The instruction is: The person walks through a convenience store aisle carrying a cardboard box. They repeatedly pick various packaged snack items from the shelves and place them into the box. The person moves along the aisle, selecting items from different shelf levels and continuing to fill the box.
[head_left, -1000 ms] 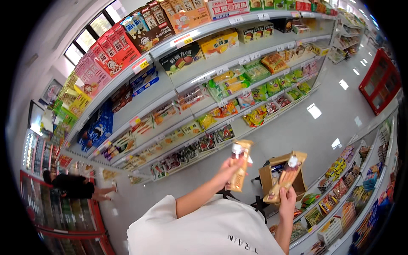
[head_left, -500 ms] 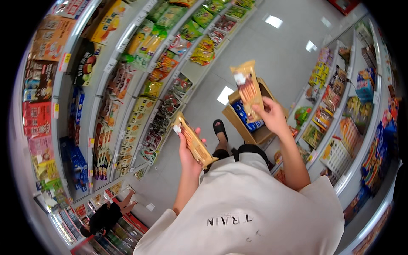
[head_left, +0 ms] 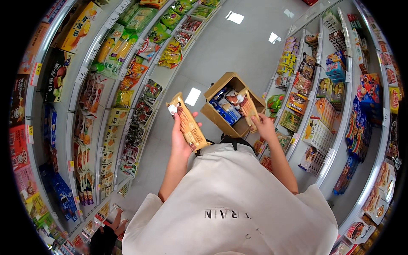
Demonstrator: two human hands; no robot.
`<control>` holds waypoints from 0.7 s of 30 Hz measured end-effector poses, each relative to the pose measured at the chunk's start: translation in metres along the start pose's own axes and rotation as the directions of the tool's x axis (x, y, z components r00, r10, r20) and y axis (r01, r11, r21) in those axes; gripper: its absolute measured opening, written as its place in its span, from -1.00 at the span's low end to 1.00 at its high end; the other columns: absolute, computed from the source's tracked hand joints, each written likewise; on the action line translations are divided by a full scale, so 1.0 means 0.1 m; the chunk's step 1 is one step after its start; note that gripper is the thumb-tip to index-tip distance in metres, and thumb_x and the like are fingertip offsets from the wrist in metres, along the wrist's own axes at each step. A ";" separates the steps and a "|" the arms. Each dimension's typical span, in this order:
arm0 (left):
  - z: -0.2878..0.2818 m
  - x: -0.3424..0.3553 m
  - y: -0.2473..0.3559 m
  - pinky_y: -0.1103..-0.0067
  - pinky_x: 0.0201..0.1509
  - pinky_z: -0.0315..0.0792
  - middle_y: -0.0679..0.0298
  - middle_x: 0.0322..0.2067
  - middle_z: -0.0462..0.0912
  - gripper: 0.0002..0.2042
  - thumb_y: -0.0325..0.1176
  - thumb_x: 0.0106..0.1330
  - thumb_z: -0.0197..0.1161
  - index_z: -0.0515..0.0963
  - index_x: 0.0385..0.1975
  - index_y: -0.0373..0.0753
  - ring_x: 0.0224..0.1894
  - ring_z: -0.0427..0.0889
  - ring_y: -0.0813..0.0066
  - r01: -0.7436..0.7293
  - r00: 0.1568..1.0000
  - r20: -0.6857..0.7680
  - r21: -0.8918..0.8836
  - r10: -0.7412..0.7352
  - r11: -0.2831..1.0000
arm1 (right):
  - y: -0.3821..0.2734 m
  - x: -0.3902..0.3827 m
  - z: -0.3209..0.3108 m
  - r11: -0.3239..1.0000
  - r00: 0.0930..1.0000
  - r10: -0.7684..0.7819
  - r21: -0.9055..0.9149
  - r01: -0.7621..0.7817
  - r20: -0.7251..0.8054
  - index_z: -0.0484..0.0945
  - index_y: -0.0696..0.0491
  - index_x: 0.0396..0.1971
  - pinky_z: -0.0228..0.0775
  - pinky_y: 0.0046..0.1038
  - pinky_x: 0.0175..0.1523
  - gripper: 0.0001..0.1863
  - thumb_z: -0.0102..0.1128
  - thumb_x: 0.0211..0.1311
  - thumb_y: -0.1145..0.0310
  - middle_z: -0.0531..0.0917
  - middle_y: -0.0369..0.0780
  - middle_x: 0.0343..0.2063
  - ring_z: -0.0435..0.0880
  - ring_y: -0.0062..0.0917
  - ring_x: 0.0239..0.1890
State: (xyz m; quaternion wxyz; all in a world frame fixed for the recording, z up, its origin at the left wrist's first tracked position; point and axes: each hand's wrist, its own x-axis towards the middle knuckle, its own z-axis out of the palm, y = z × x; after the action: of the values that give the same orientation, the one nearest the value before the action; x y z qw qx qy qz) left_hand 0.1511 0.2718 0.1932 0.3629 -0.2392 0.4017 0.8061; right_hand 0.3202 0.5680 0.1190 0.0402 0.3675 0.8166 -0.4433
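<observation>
My left hand [head_left: 182,138] is closed round a long tan packet of biscuit sticks [head_left: 187,123], its printed front turned up. My right hand [head_left: 264,127] grips the lower end of a similar tan packet [head_left: 247,107], which tilts over the right side of an open cardboard box [head_left: 208,111]. Inside the box lie blue packets [head_left: 225,111] and some brownish packaging, partly covered by the packet in my right hand. The box is just beyond my body, between the two shelf rows.
Shelves of bagged and boxed snacks [head_left: 111,51] run along the left. More snack shelves [head_left: 316,127] stand close on the right. A grey tiled floor [head_left: 242,46] stretches between them. At the lower left is another person [head_left: 104,238] in dark clothes.
My right hand has brought its packet lower and over the box's right side. The left packet now shows its front more fully. The whole view has turned, shifting the shelves leftward.
</observation>
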 end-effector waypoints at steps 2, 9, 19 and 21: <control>-0.02 0.00 0.02 0.41 -0.12 0.56 0.18 0.03 0.61 -0.51 0.12 0.53 -0.19 0.36 0.22 -0.08 -0.19 0.63 0.34 -0.004 1.000 -0.002 -0.007 0.004 1.000 | 0.08 0.06 0.10 0.992 1.000 0.006 -0.127 -0.003 0.024 0.62 0.13 -0.04 0.52 -0.29 -0.11 -0.54 0.23 0.29 0.04 0.72 0.00 -0.33 0.72 -0.19 -0.23; -0.09 -0.29 0.04 0.46 -0.19 0.56 0.20 -0.03 0.64 -0.57 0.10 0.53 -0.15 0.44 0.12 -0.04 -0.24 0.63 0.35 -0.076 0.992 -0.100 -0.049 0.071 0.996 | 0.05 0.49 0.47 0.968 0.988 -0.052 -0.235 0.085 0.146 0.60 -0.06 0.07 0.50 -0.15 0.00 -0.54 0.08 0.33 -0.03 0.68 0.09 -0.26 0.64 0.00 -0.11; -0.13 -0.56 -0.04 0.36 0.08 0.48 0.22 0.05 0.56 -0.52 0.09 0.55 -0.19 0.34 0.23 -0.10 -0.01 0.57 0.29 -0.122 0.973 -0.187 0.065 0.132 0.990 | 0.51 0.83 1.04 0.818 0.886 0.153 -0.559 0.136 0.438 0.52 -0.10 0.17 0.49 -0.21 0.14 -0.52 0.08 0.28 0.08 0.66 -0.13 0.01 0.64 -0.21 0.05; -0.17 -0.45 -0.06 0.37 0.24 0.37 0.28 0.11 0.50 -0.51 0.07 0.54 -0.12 0.30 0.28 -0.10 0.13 0.49 0.37 -0.108 0.980 -0.153 0.123 0.126 0.987 | 0.63 0.76 1.19 0.928 0.892 0.039 -0.347 0.135 0.450 0.55 -0.06 0.13 0.50 -0.23 0.10 -0.56 0.12 0.28 0.13 0.68 -0.13 -0.03 0.66 -0.21 0.01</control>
State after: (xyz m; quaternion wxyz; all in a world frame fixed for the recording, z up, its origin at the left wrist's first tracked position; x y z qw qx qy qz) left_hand 0.1853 0.2423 0.2112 0.2945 -0.2579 0.4884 0.7799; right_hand 0.2740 0.5422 -0.0265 0.2851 0.2203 0.8625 -0.3553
